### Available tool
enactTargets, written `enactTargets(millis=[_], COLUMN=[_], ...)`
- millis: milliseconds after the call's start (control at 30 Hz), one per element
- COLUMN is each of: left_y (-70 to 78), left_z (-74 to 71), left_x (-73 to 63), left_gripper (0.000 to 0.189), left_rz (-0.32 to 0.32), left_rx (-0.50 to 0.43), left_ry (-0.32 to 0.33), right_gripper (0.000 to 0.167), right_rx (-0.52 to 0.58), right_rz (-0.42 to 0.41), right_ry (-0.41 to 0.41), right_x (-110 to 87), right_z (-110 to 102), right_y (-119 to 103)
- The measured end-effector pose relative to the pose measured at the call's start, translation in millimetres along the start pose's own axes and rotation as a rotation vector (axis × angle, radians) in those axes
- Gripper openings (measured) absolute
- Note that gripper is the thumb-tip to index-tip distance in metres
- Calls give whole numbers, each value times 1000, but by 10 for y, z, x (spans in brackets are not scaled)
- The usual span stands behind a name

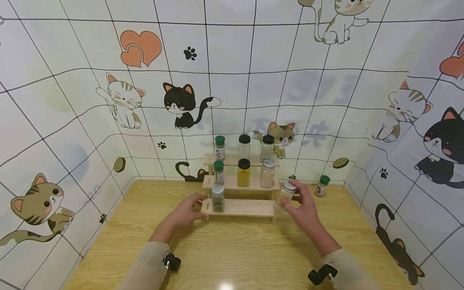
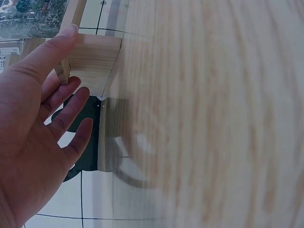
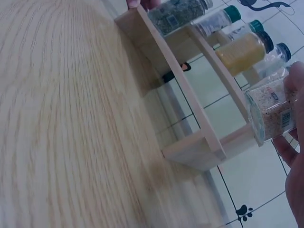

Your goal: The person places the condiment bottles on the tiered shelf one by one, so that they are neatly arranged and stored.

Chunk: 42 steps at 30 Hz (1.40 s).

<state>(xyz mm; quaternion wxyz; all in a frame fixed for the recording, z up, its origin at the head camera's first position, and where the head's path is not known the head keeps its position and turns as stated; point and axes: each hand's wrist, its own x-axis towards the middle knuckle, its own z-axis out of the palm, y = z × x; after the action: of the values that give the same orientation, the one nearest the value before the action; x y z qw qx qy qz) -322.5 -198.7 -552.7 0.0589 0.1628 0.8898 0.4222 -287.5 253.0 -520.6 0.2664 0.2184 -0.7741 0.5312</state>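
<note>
In the head view, my right hand [image 1: 302, 203] grips a clear glass jar [image 1: 286, 192] with a silver lid, tilted slightly at the right end of the lowest step of a wooden spice rack [image 1: 250, 207]. The right wrist view shows pale pinkish granules in this jar [image 3: 273, 111], and a barcode label. At the rack's left end, my left hand [image 1: 188, 209] holds the lowest board between thumb and fingers; the left wrist view shows the thumb [image 2: 57, 45] against the board's edge. Just beside that hand, a silver-lidded jar of dried herbs [image 1: 218, 199] stands on the same board.
On the middle step stand a green-capped bottle [image 1: 219, 173], a yellow spice jar [image 1: 243, 173] and a silver-lidded jar [image 1: 267, 174]. The top step bears another green-capped bottle [image 1: 220, 148] and two black-lidded jars. A green-capped bottle [image 1: 321, 186] stands on the table, right of the rack.
</note>
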Motion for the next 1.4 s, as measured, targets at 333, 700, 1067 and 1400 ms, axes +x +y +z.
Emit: enactTargets(millis=[333, 700, 1067, 1400], left_y=[2, 15, 4, -39], left_z=[1, 1, 6, 13], left_x=[-2, -12, -8, 12], left_gripper=[69, 70, 70, 73], left_rz=[10, -1, -3, 27], left_rx=[6, -2, -4, 0], left_ry=[0, 5, 7, 10], right_gripper=[79, 72, 67, 66], right_rx=[40, 56, 65, 43], right_rz=[-51, -4, 11, 48], right_ry=[-102, -290, -409, -489], right_x=[105, 245, 341, 371], right_z=[231, 528, 782, 907], right_y=[-85, -176, -267, -257])
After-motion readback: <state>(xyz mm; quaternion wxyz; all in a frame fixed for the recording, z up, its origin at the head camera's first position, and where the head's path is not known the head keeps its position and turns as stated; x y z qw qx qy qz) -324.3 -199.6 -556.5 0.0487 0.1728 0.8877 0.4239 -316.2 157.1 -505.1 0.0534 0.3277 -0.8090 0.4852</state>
